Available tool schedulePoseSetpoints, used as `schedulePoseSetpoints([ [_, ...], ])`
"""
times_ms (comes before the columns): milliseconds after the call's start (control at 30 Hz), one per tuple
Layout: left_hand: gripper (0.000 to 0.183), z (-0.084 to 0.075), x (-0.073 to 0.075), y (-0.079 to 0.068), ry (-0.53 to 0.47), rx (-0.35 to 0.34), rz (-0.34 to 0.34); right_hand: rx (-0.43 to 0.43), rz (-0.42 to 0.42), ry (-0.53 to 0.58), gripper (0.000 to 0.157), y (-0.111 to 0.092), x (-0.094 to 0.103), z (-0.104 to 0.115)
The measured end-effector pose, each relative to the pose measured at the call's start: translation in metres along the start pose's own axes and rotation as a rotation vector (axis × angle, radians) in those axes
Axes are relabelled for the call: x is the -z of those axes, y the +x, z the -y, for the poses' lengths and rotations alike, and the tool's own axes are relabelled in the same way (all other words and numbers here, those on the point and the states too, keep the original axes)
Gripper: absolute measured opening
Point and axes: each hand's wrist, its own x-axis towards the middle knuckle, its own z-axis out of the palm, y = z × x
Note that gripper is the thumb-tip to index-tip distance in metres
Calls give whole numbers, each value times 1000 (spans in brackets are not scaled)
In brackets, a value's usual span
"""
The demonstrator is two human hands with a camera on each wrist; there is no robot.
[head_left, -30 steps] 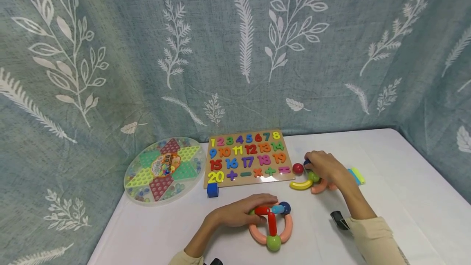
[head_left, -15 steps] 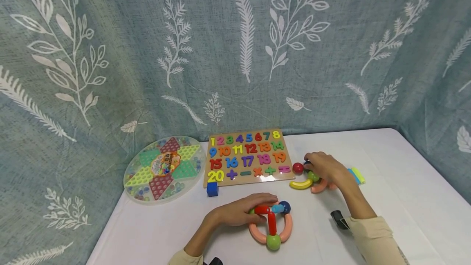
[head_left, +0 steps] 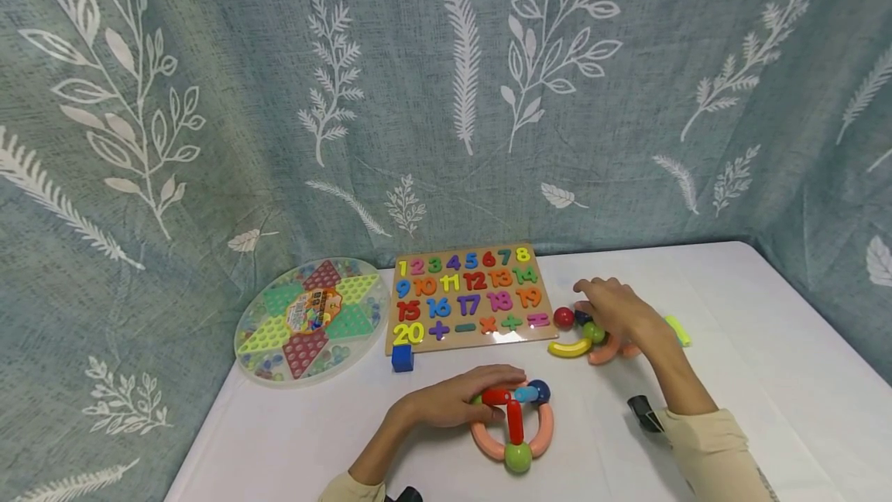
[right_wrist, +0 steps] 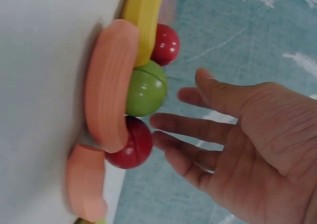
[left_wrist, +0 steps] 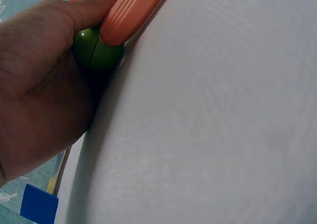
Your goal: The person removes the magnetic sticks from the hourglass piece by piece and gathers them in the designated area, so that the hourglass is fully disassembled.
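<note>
My left hand (head_left: 456, 401) grips one side of a ring-shaped build of magnetic sticks and balls, its thumb alongside a green ball (left_wrist: 98, 49) and a pink curved stick (left_wrist: 133, 15). Red sticks (head_left: 515, 423) join a light-blue stick (head_left: 526, 395) above the ring. A dark blue ball (head_left: 539, 392) and another green ball (head_left: 518, 457) sit at its corners. My right hand (head_left: 616, 310) hovers over loose pieces with fingers spread and nothing held. Close to its fingertips lie a red ball (right_wrist: 132, 144), a green ball (right_wrist: 147, 91) and a pink curved stick (right_wrist: 110, 85).
Behind stands a wooden number board (head_left: 446, 341) with a blue cube (head_left: 403, 359) at its front corner. A round Chinese checkers board (head_left: 355, 355) lies at the left. A yellow curved stick (head_left: 569, 348) and a lime stick (head_left: 678, 331) flank the loose pieces.
My right hand has risen slightly and its fingers have spread away from the dark blue ball among the loose pieces. The blue stick by its wrist is now hidden. The left hand stays put.
</note>
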Motion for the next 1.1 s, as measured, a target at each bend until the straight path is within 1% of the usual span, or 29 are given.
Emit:
schedulePoseSetpoints([
  [167, 56, 1, 0, 1, -4, 1, 4, 2, -29, -16, 36, -3, 7, 5],
  [300, 55, 1, 0, 1, -3, 2, 0, 62, -61, -15, 32, -6, 13, 11],
  [367, 55, 2, 0, 2, 2, 2, -1, 110, -52, 5, 31, -8, 17, 15],
  [400, 55, 2, 0, 2, 2, 2, -1, 135, -33, 25, 31, -10, 19, 17],
  [467, 55, 3, 0, 2, 4, 0, 0, 180, 36, 87, 29, -13, 22, 24],
  [600, 55, 3, 0, 1, -4, 1, 2, 263, 232, 192, 26, -20, 26, 40],
  [700, 56, 3, 0, 2, -7, -6, 8, 313, 332, 181, 26, -24, 25, 55],
  [800, 56, 4, 0, 2, -11, -12, 14, 345, 390, 158, 28, -29, 23, 69],
  [900, 57, 4, 0, 1, -16, -12, 11, 352, 439, 149, 30, -32, 19, 82],
  [1000, 56, 3, 0, 1, -14, -12, 1, 366, 483, 148, 33, -33, 15, 91],
  [1100, 55, 2, 1, 0, -14, -15, 1, 383, 506, 141, 34, -33, 10, 96],
])
